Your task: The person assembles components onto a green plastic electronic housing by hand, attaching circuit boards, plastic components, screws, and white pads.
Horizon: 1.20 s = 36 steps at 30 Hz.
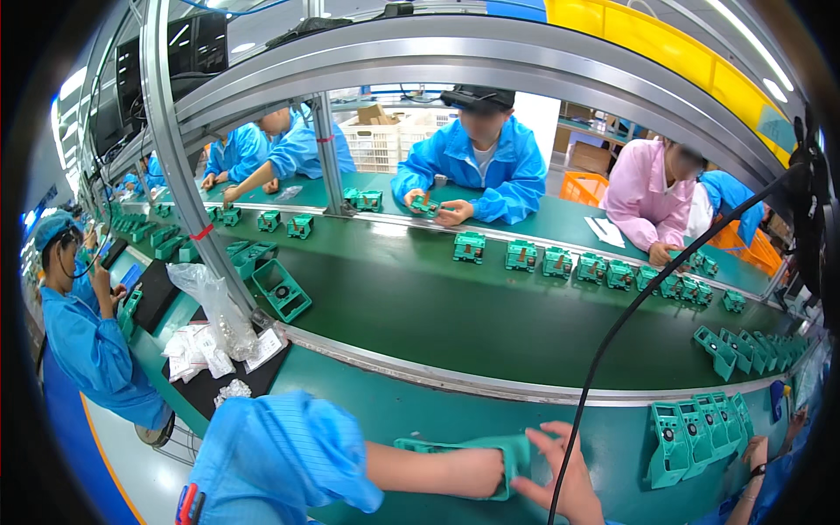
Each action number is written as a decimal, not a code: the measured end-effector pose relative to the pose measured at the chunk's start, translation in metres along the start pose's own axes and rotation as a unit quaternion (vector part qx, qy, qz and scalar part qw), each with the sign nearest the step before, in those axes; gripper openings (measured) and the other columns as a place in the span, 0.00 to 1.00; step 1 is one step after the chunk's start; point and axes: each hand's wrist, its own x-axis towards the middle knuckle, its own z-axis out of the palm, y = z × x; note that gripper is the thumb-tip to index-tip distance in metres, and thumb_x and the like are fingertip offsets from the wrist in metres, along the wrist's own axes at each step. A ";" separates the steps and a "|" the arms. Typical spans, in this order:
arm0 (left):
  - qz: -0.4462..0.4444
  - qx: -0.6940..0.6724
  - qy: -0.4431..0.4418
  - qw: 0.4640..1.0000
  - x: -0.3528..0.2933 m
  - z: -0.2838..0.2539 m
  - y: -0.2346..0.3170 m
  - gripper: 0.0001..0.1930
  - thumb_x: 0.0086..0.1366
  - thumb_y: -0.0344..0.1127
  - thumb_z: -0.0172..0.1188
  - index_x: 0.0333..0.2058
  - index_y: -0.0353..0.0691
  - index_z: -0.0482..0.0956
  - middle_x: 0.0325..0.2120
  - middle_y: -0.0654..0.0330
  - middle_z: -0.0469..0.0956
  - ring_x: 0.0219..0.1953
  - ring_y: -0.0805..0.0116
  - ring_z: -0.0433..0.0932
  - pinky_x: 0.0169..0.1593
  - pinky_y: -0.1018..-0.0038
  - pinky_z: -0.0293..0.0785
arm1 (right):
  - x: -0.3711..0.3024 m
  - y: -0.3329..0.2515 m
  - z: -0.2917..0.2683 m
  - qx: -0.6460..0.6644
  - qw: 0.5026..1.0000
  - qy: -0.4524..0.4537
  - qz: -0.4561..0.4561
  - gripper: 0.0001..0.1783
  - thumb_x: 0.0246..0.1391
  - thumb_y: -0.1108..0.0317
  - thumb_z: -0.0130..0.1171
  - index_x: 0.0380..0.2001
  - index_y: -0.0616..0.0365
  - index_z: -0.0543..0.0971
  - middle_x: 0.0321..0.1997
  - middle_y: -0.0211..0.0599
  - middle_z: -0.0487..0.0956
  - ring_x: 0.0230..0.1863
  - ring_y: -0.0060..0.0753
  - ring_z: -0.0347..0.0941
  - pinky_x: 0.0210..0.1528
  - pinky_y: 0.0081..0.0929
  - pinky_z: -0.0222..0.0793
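Workbench (490, 416), right hand (576, 486) at housing (518, 451)

"What does the green plastic housing (518, 455) look like?"
"An open, frame-like shell, with a taller, broader end at the right."
"How is it lying?"
"Lengthwise, left to right, at the near green workbench (350, 394). Its middle is largely hidden."
"Resting flat?"
"I can't tell; its underside doesn't show."
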 end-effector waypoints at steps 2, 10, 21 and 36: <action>0.105 0.053 0.064 0.991 0.030 0.010 0.007 0.08 0.45 0.38 0.51 0.17 0.47 0.78 0.22 0.67 0.76 0.30 0.67 0.72 0.37 0.69 0.62 | -0.025 -0.008 -0.022 -0.093 0.986 -0.134 0.016 0.34 0.44 0.49 0.56 0.53 0.46 0.60 0.56 0.39 0.60 0.55 0.50 0.59 0.50 0.60 0.55; 0.252 0.097 -0.005 0.963 0.049 -0.012 -0.009 0.08 0.45 0.37 0.48 0.18 0.45 0.77 0.20 0.63 0.75 0.30 0.67 0.72 0.35 0.72 0.65 | -0.072 0.018 0.028 -0.171 0.985 -0.016 0.036 0.48 0.28 0.47 0.65 0.53 0.57 0.60 0.52 0.48 0.60 0.49 0.50 0.59 0.49 0.39 0.57; 0.091 0.077 0.254 0.960 0.016 -0.034 -0.033 0.08 0.48 0.33 0.50 0.29 0.46 0.72 0.35 0.66 0.69 0.34 0.71 0.68 0.38 0.77 0.64 | -0.098 0.035 0.033 -0.227 0.940 0.179 0.179 0.39 0.30 0.49 0.63 0.47 0.53 0.64 0.49 0.44 0.61 0.48 0.47 0.56 0.49 0.42 0.52; -0.428 -0.212 0.308 0.823 -0.091 0.004 0.033 0.17 0.47 0.26 0.54 0.39 0.42 0.72 0.44 0.52 0.67 0.43 0.50 0.66 0.46 0.62 0.62 | -0.113 0.097 -0.056 -0.506 0.765 0.210 0.338 0.26 0.30 0.46 0.61 0.23 0.59 0.73 0.53 0.44 0.58 0.58 0.56 0.44 0.44 0.74 0.41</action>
